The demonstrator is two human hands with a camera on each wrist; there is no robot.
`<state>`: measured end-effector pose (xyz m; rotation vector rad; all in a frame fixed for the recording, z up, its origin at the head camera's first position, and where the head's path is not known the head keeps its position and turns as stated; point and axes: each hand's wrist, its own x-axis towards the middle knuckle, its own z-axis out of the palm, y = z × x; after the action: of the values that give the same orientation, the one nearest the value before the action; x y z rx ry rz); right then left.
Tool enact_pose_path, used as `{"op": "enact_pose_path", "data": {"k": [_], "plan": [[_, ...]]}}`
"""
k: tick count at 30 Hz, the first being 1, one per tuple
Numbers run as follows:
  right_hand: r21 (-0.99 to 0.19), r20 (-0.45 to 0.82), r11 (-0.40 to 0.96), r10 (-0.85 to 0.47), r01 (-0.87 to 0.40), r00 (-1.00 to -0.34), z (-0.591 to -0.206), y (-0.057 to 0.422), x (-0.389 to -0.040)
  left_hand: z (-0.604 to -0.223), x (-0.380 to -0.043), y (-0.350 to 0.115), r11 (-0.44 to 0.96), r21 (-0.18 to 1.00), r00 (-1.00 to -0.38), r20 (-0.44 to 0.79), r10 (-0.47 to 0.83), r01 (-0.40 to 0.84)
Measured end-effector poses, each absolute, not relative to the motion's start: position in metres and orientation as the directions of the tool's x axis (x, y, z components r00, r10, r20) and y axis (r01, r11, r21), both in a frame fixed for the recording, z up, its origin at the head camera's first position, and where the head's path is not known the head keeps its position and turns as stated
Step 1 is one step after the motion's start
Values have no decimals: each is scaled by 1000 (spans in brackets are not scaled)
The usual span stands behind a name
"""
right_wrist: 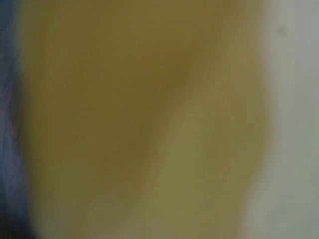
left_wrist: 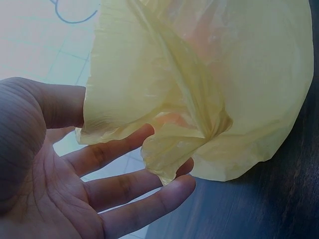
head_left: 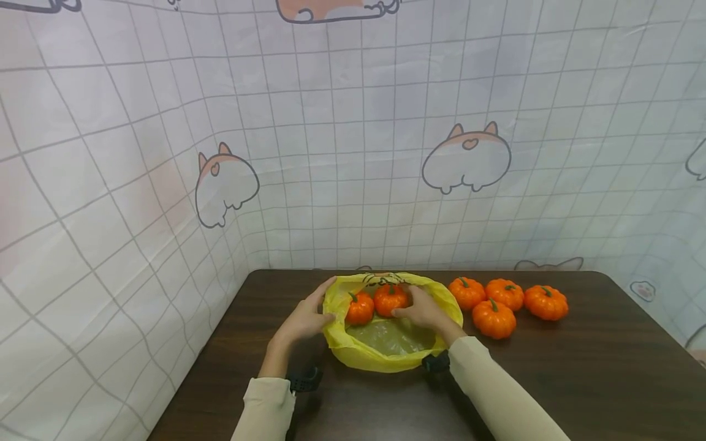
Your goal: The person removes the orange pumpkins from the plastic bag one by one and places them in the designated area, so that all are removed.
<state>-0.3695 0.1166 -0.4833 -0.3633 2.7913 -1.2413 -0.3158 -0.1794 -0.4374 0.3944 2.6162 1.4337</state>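
A yellow plastic bag [head_left: 375,360] sits with its mouth wide open on the dark table. Inside it, a small orange pumpkin [head_left: 360,309] lies at the left, with another pumpkin [head_left: 389,300] beside it. My right hand [head_left: 425,309] reaches into the bag and holds that second pumpkin, thumb at its near side and fingers at its far right. At the bag's left rim, my left hand [head_left: 302,318] holds the edge; in the left wrist view the thumb goes behind the yellow plastic [left_wrist: 124,64] and the fingers lie along its folds. Blurred yellow plastic [right_wrist: 124,124] fills most of the right wrist view.
Several more pumpkins [head_left: 494,318] stand together on the table just right of the bag. The dark wooden table [head_left: 595,367] reaches back to a white gridded cloth [head_left: 353,184] with cartoon animals, which also hangs along the left and right sides.
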Motion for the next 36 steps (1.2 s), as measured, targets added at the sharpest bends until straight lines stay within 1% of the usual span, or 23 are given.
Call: {"op": "enact_pose_path", "data": {"k": [7, 15, 21, 28, 36], "plan": [[-721, 22, 668, -246, -186, -969, -482, 122, -364, -438, -315, -179, 516, 843, -959, 1, 282, 153], [-689, 57, 670, -330, -276, -942, -469, 132, -351, -437, -316, -180, 525, 836, -956, -1, 294, 161], [-708, 33, 649, -365, -279, -931, -458, 139, -339, -437, -316, -179, 522, 837, -956, 0, 295, 161], [-725, 52, 614, -404, -312, -913, -445, 146, -325, -437, -315, -178, 524, 834, -953, 4, 304, 171], [-786, 70, 547, -385, -288, -920, -436, 162, -310, -440, -317, -178, 509, 845, -954, 4, 300, 164]]}}
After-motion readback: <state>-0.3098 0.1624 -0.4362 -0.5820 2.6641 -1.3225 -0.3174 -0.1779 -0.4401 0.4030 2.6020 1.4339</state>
